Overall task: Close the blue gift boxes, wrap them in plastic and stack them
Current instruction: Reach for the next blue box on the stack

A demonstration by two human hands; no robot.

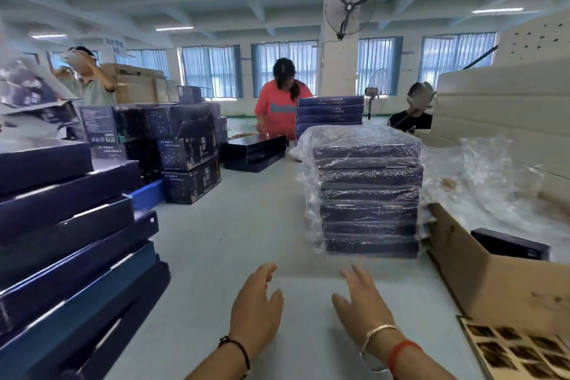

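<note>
Nothing is gripped: left hand point(257, 302) and right hand point(359, 305) hover slack-fingered over the worktop point(222, 244). Wrapped stack point(368, 191) sits mid-worktop, seemingly leaning; loose film could let it slide if nudged.

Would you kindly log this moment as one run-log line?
left hand: open, empty | right hand: open, empty | wrapped stack of blue gift boxes: ahead on table, untouched | unwrapped boxes: stacked left
</note>
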